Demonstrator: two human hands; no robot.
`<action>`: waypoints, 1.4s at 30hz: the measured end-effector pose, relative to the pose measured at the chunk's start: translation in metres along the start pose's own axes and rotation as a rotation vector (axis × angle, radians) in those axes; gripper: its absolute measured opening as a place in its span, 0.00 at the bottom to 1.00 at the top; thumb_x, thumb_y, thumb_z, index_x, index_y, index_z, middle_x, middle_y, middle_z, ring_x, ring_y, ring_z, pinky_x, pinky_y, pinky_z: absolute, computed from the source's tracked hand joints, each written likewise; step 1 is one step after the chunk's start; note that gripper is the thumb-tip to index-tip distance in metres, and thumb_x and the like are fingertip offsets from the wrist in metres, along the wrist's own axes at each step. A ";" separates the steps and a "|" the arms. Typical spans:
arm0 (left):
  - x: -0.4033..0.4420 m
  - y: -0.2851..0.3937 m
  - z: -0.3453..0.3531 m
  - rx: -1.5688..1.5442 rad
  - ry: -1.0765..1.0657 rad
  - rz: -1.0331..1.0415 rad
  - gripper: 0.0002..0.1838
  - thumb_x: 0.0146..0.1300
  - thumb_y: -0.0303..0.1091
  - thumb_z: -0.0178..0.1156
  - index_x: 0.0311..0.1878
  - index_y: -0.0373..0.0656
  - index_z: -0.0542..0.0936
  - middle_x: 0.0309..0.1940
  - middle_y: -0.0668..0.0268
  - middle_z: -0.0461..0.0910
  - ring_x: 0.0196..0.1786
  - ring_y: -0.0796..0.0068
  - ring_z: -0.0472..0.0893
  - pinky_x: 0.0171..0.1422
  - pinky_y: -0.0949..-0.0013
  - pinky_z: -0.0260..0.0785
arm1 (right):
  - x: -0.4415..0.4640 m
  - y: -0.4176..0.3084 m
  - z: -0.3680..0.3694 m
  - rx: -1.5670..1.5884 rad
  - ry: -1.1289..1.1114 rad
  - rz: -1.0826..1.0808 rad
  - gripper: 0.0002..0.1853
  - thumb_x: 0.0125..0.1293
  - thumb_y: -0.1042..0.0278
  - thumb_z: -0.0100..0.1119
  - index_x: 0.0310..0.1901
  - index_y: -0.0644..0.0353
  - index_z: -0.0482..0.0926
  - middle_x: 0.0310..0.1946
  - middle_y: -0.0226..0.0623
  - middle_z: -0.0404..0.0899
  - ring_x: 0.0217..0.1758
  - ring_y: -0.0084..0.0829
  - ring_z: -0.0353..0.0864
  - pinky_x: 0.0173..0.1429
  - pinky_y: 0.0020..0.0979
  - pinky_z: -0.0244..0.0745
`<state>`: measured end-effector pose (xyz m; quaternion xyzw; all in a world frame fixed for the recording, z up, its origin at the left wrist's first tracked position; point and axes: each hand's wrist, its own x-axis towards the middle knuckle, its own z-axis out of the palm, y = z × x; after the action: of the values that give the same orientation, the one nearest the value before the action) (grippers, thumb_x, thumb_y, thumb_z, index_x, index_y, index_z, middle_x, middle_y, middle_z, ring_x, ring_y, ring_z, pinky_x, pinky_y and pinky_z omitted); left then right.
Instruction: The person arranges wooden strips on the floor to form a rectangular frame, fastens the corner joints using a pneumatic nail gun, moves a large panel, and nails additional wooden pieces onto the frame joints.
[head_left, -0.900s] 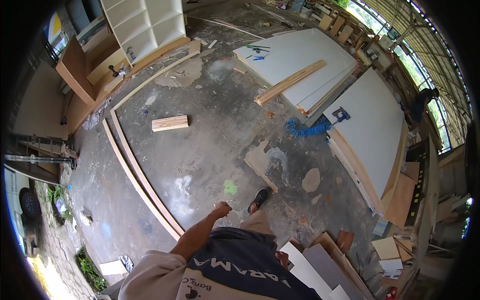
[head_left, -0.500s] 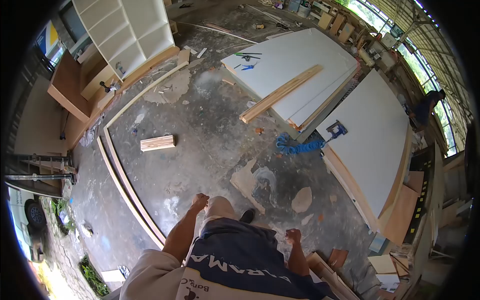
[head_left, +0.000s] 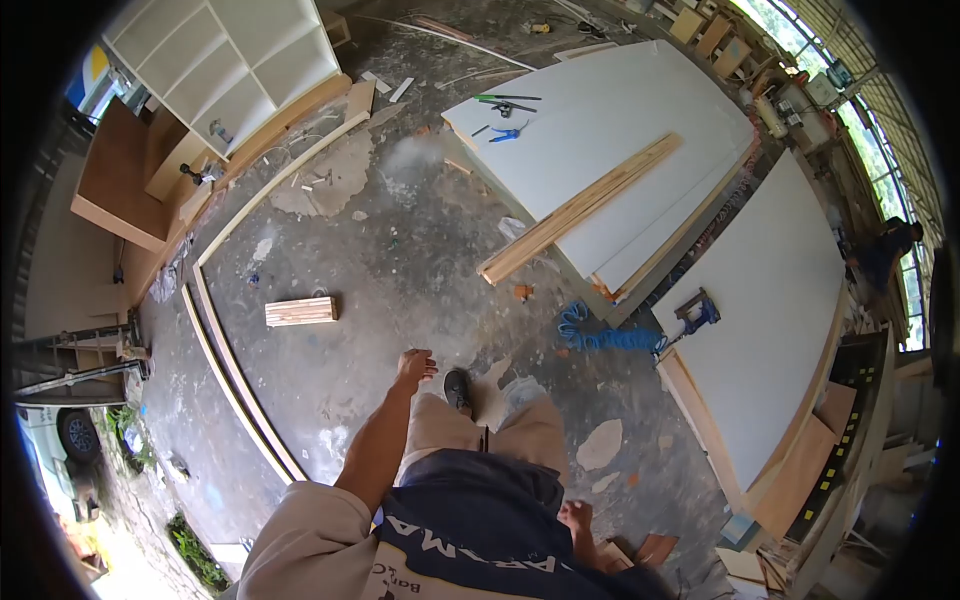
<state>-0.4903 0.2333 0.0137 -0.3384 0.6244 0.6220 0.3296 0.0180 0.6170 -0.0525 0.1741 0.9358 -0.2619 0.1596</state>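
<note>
My left hand (head_left: 416, 366) is held out over the concrete floor, its fingers loosely spread and nothing visible in it. Low beside my right trouser leg hangs my right hand (head_left: 577, 516), its fingers too unclear to make out. A short bundle of wood strips (head_left: 301, 311) lies on the floor beyond my left hand, not touched. Long wooden strips (head_left: 580, 208) rest across a large white panel (head_left: 610, 110), which also bears blue-handled pliers (head_left: 508, 133). On a second white panel (head_left: 765, 330) sits a blue nail gun (head_left: 697, 311) beside its coiled blue hose (head_left: 610, 338).
Long thin strips (head_left: 235, 370) lie along the floor at the left. A white shelf unit (head_left: 232, 65) and a brown cabinet (head_left: 120, 190) stand at the upper left. Another person (head_left: 885, 255) is at the far right. Board offcuts (head_left: 655, 552) lie near my right side.
The view has shifted as I walk and one shoe has come forward. My left hand has reached farther out with its fingers loosened. My right hand now hangs lower, close to my leg.
</note>
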 end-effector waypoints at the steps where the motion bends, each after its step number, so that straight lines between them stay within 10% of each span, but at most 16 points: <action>1: 0.008 0.016 0.013 -0.018 -0.022 0.001 0.12 0.66 0.39 0.58 0.46 0.41 0.77 0.33 0.60 0.83 0.33 0.66 0.85 0.34 0.64 0.76 | -0.027 0.021 0.028 0.105 -0.029 0.151 0.11 0.62 0.65 0.63 0.29 0.65 0.83 0.23 0.37 0.82 0.26 0.28 0.82 0.30 0.31 0.76; 6: 0.064 0.055 0.075 -0.159 0.005 -0.016 0.13 0.67 0.39 0.58 0.48 0.40 0.78 0.34 0.60 0.83 0.34 0.65 0.85 0.37 0.62 0.77 | 0.021 -0.022 -0.056 0.606 -0.222 0.852 0.11 0.63 0.65 0.64 0.32 0.65 0.84 0.25 0.37 0.84 0.29 0.27 0.83 0.32 0.31 0.77; 23: 0.351 -0.012 0.266 -0.821 0.308 -0.219 0.40 0.61 0.40 0.70 0.71 0.34 0.62 0.73 0.50 0.57 0.74 0.47 0.59 0.69 0.45 0.65 | 0.184 0.065 -0.257 0.673 -0.276 1.291 0.10 0.65 0.66 0.63 0.38 0.66 0.84 0.30 0.38 0.85 0.30 0.29 0.85 0.33 0.32 0.78; 31: 0.385 -0.037 0.258 -0.982 0.243 -0.093 0.17 0.70 0.31 0.61 0.58 0.35 0.74 0.53 0.57 0.78 0.59 0.59 0.78 0.70 0.50 0.68 | 0.297 0.069 -0.227 0.662 -0.427 1.116 0.14 0.70 0.63 0.58 0.47 0.67 0.82 0.35 0.41 0.86 0.34 0.31 0.86 0.38 0.32 0.82; 42: 0.284 -0.054 0.277 -0.913 -0.074 0.105 0.15 0.72 0.31 0.56 0.57 0.34 0.75 0.45 0.59 0.81 0.51 0.66 0.80 0.64 0.60 0.72 | 0.497 0.026 -0.202 0.788 -0.288 0.732 0.22 0.73 0.52 0.54 0.51 0.67 0.79 0.40 0.43 0.85 0.39 0.35 0.86 0.43 0.34 0.80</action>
<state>-0.6050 0.5069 -0.2556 -0.3946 0.2907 0.8609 0.1368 -0.4548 0.8679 -0.0935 0.4969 0.6140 -0.5407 0.2893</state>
